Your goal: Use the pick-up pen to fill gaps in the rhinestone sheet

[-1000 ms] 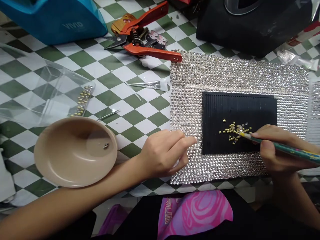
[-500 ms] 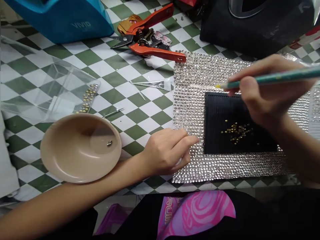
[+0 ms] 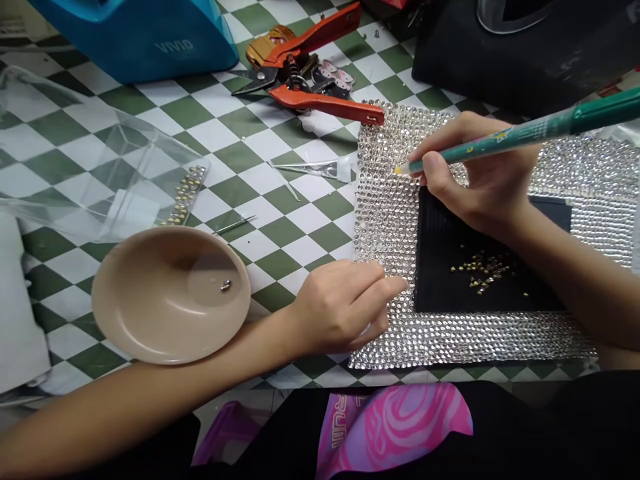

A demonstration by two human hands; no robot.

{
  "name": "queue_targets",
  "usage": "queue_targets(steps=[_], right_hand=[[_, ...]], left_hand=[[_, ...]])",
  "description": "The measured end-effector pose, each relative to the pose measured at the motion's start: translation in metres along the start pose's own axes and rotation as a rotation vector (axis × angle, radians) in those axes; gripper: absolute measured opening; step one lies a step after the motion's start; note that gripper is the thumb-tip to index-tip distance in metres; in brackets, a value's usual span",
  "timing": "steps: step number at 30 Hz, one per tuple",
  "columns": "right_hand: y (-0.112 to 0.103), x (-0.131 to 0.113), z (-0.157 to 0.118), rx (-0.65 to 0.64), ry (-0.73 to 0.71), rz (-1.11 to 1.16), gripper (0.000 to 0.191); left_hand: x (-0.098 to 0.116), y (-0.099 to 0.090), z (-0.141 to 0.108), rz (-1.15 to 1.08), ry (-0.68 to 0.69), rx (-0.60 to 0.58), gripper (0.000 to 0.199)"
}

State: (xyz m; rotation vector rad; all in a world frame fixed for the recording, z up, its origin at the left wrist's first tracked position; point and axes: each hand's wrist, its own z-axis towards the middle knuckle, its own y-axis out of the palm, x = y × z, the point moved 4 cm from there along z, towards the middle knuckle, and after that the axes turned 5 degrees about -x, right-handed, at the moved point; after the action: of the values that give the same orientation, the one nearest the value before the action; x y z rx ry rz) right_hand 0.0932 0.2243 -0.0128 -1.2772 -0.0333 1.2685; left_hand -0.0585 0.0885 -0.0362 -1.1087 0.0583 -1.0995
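Observation:
A glittering rhinestone sheet (image 3: 385, 227) lies on the checkered tabletop. My right hand (image 3: 480, 173) grips a green pen (image 3: 540, 130), its yellow tip at the sheet's upper left part. Below that hand, a black ridged tray (image 3: 440, 267) rests on the sheet and carries small gold stones (image 3: 483, 270). My left hand (image 3: 345, 307) is curled at the sheet's left edge, index finger pointing toward the tray. Something whitish shows slightly under its fingers, too hidden to name.
A beige bowl (image 3: 145, 313) with a small metallic piece stands beside my left forearm. Red-handled pliers (image 3: 320, 103) touch the sheet's top corner. Behind are a blue VIVID dispenser (image 3: 175, 47) and a black object (image 3: 450, 67). A clear bag (image 3: 95, 153) lies left.
My right hand has moved left with the pen, bringing its tip nearer the sheet's left edge and uncovering the tray's upper right corner. The whole view has shifted slightly.

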Motion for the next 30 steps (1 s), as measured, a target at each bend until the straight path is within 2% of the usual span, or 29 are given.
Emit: queue_targets(steps=[6,12,16,21,30], right_hand=[[0.003,-0.001,0.003,-0.052,0.008,-0.052,0.013],[-0.006,0.002,-0.002,0.012,0.005,0.014,0.011],[-0.011,0.0,-0.006,0.011,0.008,-0.002,0.011],[-0.005,0.0,-0.002,-0.022,0.045,0.02,0.012],[0.002,0.002,-0.002,-0.053,0.019,-0.042,0.009]], left_hand=[[0.0,0.0,0.001,-0.009,0.006,0.001,0.021],[0.0,0.001,0.0,-0.02,-0.002,-0.001,0.022],[-0.001,0.001,0.0,-0.019,-0.012,-0.003,0.023],[0.0,0.001,0.0,-0.005,-0.005,-0.006,0.023],[0.0,0.001,-0.001,0.011,-0.005,-0.005,0.022]])
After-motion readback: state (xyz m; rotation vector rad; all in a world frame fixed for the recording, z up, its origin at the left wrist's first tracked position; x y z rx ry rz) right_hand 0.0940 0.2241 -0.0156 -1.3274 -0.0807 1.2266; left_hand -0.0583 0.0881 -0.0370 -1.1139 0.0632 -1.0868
